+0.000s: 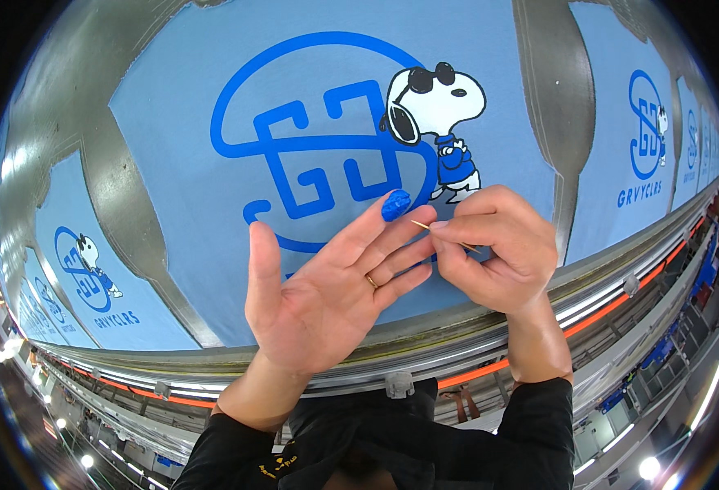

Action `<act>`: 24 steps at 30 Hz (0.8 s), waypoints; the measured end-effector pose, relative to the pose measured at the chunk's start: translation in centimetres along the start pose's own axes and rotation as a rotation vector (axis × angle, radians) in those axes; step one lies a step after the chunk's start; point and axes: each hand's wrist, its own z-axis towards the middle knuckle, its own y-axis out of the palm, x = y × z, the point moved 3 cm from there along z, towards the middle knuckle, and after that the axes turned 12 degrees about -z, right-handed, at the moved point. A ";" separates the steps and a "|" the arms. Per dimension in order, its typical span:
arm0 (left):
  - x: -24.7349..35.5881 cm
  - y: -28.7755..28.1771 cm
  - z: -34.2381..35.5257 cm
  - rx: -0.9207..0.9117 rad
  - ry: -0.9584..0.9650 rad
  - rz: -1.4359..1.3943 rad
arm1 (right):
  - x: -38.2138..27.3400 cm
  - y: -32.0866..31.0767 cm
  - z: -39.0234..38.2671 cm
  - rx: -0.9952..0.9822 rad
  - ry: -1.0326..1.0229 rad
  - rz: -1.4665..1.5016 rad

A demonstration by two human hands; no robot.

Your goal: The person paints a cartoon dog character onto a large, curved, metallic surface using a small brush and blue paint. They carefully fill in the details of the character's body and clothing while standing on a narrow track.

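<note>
Palm up, my left hand [319,298] is spread over the lower part of a light blue fabric panel [172,139], with a ring on one finger. Wet-looking blue ink [396,205] coats its index fingertip. My right hand [506,253] pinches a thin wooden toothpick [421,224] between thumb and fingers. The toothpick's tip points left, close to the left fingertips; whether it touches one I cannot tell. Above the hands, the panel bears a large blue looped line print [319,153] and a white cartoon dog [457,98] in dark sunglasses and a blue top.
Similar printed panels lie to the left [62,196] and right [621,73] on the dark, shiny table [551,65]. Along its near edge runs a metal rail with an orange strip [474,373] and a clear block [399,385]. My body is close against this edge.
</note>
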 end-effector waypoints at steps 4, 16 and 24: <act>-0.2 0.1 0.0 0.025 -0.003 0.004 | 0.0 0.0 0.0 0.009 -0.006 -0.010; -0.3 0.0 0.0 0.003 -0.007 0.014 | -0.2 -0.2 0.0 -0.013 0.006 -0.038; -0.2 -0.2 -0.1 -0.008 -0.005 0.009 | 1.0 -1.5 0.0 0.111 0.155 -0.105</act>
